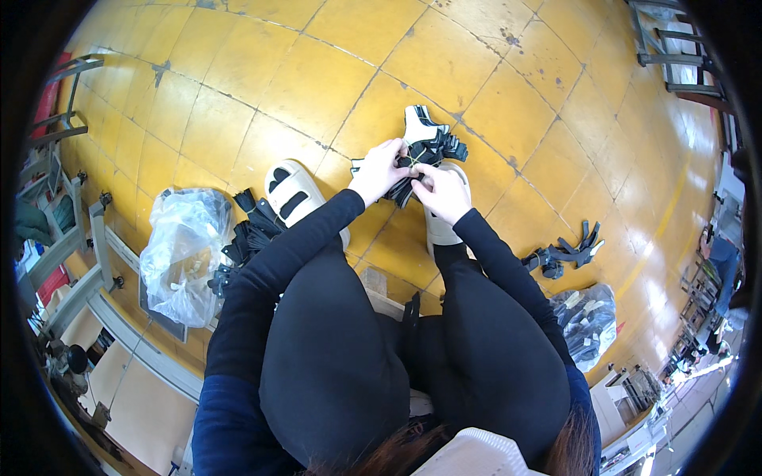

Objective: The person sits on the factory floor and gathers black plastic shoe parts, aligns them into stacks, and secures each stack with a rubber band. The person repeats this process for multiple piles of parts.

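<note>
I sit looking down past my knees in black trousers at a yellow tiled floor. Both hands meet over a bundle of black flat pieces (429, 155) with a white piece at its top. My left hand (381, 168) grips the bundle from the left. My right hand (443, 190) pinches it from the lower right, and a thin yellowish band runs between the fingers across the bundle. Below the hands are my feet in white sandals with black straps, the left sandal (292, 193) fully in view, the right one (438, 230) mostly hidden under my right hand.
A clear plastic bag (184, 252) lies at my left beside a loose pile of black pieces (250, 234). At the right lie a few black pieces (567, 252) and another filled plastic bag (587, 321). Metal frames stand at the left edge and top right.
</note>
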`<act>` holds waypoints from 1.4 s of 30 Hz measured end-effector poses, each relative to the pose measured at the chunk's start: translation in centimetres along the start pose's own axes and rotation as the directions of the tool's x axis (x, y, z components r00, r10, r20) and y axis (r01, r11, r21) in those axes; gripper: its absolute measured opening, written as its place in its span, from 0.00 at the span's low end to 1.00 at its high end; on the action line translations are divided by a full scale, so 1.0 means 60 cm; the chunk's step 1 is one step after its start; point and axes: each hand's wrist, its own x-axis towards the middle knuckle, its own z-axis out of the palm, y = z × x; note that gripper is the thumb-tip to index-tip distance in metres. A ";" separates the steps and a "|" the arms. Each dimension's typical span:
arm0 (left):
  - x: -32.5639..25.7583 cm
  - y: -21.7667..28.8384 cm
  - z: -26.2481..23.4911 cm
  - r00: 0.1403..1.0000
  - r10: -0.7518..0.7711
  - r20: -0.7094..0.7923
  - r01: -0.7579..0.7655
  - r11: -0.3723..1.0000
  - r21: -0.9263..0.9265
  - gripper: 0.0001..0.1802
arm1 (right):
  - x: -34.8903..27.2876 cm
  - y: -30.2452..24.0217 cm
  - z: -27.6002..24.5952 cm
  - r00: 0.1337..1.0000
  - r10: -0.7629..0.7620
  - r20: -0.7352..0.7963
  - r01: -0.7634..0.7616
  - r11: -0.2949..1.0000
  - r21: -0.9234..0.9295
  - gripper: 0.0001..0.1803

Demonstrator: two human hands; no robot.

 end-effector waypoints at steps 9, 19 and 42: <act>-0.010 -0.010 0.004 0.990 -0.134 0.042 0.141 0.937 -0.321 0.22 | -0.024 0.045 0.010 0.977 0.051 -0.209 -0.037 0.997 0.070 0.16; -0.004 0.017 -0.027 0.995 0.055 0.088 -0.065 0.991 0.114 0.25 | -0.028 0.050 -0.014 0.968 0.138 -0.209 -0.123 0.989 0.085 0.20; -0.001 -0.055 0.029 0.952 -0.296 0.080 0.282 0.948 0.150 0.57 | 0.008 0.113 0.034 0.882 0.369 -0.294 -0.156 0.816 0.556 0.28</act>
